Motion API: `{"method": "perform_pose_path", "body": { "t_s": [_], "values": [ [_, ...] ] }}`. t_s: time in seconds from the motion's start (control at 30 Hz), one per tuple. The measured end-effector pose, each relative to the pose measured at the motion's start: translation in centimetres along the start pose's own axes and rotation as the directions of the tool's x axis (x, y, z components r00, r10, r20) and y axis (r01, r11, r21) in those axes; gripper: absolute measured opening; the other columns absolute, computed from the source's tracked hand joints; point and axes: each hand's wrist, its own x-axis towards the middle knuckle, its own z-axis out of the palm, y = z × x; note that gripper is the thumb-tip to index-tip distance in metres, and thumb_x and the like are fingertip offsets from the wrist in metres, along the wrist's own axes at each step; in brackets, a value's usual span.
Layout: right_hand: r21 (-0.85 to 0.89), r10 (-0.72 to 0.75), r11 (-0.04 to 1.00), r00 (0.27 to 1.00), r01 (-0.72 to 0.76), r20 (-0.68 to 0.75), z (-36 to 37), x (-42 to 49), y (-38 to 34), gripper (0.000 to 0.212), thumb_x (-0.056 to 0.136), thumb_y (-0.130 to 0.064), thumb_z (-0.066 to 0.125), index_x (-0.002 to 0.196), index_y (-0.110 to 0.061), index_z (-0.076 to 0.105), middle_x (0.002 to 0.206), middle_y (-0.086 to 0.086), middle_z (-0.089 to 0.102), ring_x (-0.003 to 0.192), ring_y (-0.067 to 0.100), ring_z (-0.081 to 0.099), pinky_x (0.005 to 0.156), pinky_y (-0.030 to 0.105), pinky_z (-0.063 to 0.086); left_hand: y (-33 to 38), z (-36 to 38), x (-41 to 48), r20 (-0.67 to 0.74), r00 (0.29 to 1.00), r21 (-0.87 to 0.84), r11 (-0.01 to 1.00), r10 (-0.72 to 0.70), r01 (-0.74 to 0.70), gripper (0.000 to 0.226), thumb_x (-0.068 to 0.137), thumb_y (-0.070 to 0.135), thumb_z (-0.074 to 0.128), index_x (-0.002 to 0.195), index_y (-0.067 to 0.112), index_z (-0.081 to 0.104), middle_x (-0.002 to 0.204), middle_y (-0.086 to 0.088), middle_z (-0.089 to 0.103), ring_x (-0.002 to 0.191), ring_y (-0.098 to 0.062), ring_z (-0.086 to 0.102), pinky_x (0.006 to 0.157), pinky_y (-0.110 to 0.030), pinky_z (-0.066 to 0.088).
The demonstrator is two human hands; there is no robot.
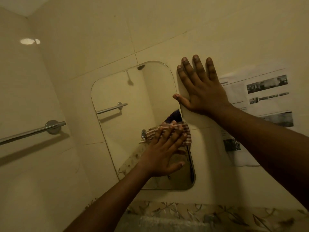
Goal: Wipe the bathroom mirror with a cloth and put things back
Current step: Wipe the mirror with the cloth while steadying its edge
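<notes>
One mirror, a rounded rectangle on the tiled wall, long axis upright, top leaning left in view. One striped cloth at the mirror's right edge, pressed flat under the left hand, fingers straight. Right hand flat on the wall beside the mirror, fingers spread, thumb at its edge. One printed sheet further right.

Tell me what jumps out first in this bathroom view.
The left hand presses a striped cloth against the lower right of the mirror. The right hand lies flat on the tiles beside the mirror's upper right edge. A printed sheet hangs further right.
</notes>
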Motion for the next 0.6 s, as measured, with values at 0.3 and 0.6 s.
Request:
{"method": "perform_pose_path", "body": {
  "t_s": [0.3,0.6],
  "values": [
    [-0.009,0.003,1.000,1.000,-0.003,0.009,-0.2,-0.1,-0.1,0.096,0.108,-0.076,0.021,0.175,-0.007,0.014,0.182,0.021,0.006,0.168,0.046,0.006,0.134,0.068,0.007,-2.1,0.4,0.3,-0.026,0.974,0.122,0.968,0.225,-0.220,0.079,0.105,0.068,0.030,0.170,0.026,0.015,0.178,-0.001,0.006,0.165,-0.025,0.004,0.132,-0.053,0.000],
    [0.000,0.005,1.000,1.000,-0.005,0.030,-0.4,-0.1,0.0,0.097,0.107,-0.077,0.021,0.175,-0.008,0.012,0.182,0.021,0.005,0.168,0.046,0.005,0.134,0.068,0.008,-8.3,-2.6,2.9,-0.198,0.980,0.114,0.992,-0.026,0.050,0.081,0.106,0.068,0.025,0.170,0.023,0.006,0.178,-0.006,-0.001,0.165,-0.030,0.000,0.132,-0.056,0.000]
  ]
}}
